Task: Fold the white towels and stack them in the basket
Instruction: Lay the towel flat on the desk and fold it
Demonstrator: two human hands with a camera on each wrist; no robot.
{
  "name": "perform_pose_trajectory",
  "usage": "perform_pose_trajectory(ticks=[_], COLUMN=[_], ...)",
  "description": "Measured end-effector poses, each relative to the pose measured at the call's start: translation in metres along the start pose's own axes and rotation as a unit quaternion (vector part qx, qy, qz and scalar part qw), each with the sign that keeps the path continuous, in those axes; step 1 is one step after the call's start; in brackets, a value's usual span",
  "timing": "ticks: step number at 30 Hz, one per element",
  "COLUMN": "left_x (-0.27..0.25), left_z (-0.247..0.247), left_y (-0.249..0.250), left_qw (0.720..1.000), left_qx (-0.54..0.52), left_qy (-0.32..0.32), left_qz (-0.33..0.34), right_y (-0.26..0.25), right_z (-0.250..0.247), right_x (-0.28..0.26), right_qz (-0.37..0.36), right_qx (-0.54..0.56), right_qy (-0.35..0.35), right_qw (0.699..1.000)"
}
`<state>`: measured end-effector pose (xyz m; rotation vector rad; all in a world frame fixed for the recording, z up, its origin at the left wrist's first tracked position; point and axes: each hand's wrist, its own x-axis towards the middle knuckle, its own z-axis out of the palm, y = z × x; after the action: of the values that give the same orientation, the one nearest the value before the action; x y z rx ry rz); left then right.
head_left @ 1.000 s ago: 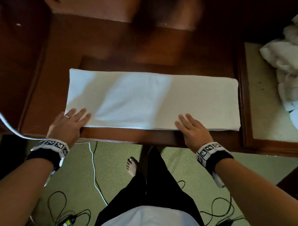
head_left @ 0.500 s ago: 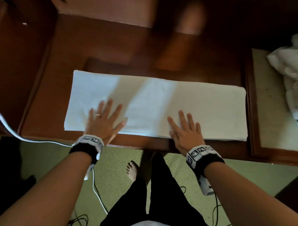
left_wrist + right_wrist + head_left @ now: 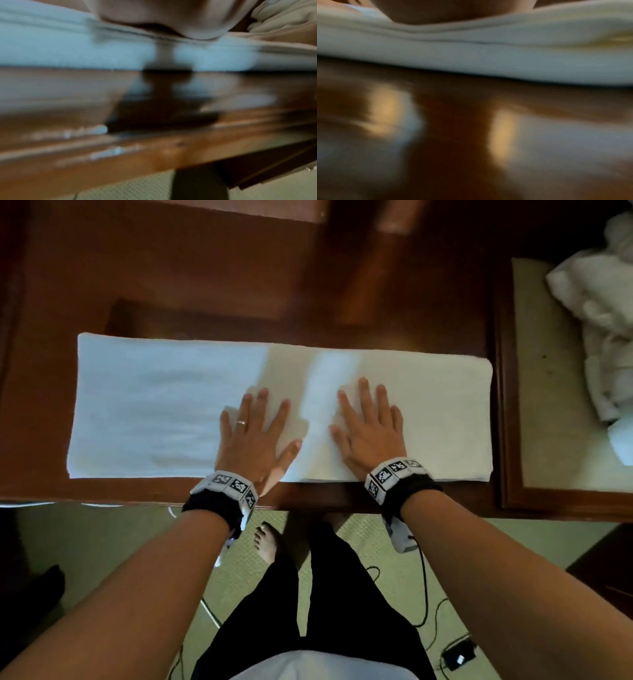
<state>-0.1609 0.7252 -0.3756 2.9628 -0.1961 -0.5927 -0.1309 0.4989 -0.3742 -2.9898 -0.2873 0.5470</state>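
On the wooden table (image 3: 342,285), across the middle of the head view, lies the folded white towel (image 3: 154,405) as one long strip, its near edge close to the table's front edge. We have both hands flat on it, near its middle. Our left hand (image 3: 253,436) lies with the fingers straight and spread, the palm down on the cloth, a ring on one finger; the thumb points to the right and reaches the towel's near edge. Our right hand (image 3: 370,429) lies just beside it to the right, also flat with the fingers spread, and a narrow bright band of towel shows between the two hands. Neither hand pinches or grips the cloth; they only press on top of it. The towel reaches far past the left hand to the left of the frame and past the right hand to the right.

At the right edge of the frame, a heap of unfolded white towels (image 3: 603,313) lies on a pale surface (image 3: 548,405) with a wooden border.

Both wrist views are blurred; each shows only the towel's layered edge (image 3: 68,54) (image 3: 522,63) on the wood.
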Motion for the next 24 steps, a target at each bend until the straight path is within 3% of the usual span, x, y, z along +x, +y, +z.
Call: perform_pose_trajectory(ticks=[2, 7, 11, 14, 18, 21, 24], left_x=[0.009, 0.013, 0.016, 0.019, 0.020, 0.018, 0.017], left_z=[0.011, 0.022, 0.020, 0.016, 0.009, 0.004, -0.002], left_y=[0.013, 0.015, 0.014, 0.011, 0.012, 0.018, 0.021], left_qw=[1.000, 0.999, 1.000, 0.999, 0.999, 0.998, 0.996], left_qx=[0.004, 0.007, 0.005, 0.007, 0.007, 0.001, -0.003], left_qy=[0.001, 0.029, 0.015, 0.016, 0.018, 0.009, -0.014], left_qz=[-0.010, -0.018, -0.025, -0.037, -0.048, -0.069, -0.085], right_y=[0.045, 0.153, 0.165, 0.166, 0.166, 0.169, 0.173], right_z=[0.008, 0.001, -0.009, -0.020, -0.038, -0.044, -0.050], right_x=[-0.005, -0.042, -0.044, -0.035, -0.023, -0.012, -0.005], right_qz=[0.022, 0.213, 0.217, 0.283, 0.352, 0.398, 0.392], right_qx=[-0.001, 0.022, 0.078, 0.212, 0.231, 0.281, 0.318], right_qy=[0.000, 0.020, 0.077, 0.129, 0.052, 0.012, -0.036], right_qw=[1.000, 0.977, 0.970, 0.927, 0.906, 0.873, 0.862])
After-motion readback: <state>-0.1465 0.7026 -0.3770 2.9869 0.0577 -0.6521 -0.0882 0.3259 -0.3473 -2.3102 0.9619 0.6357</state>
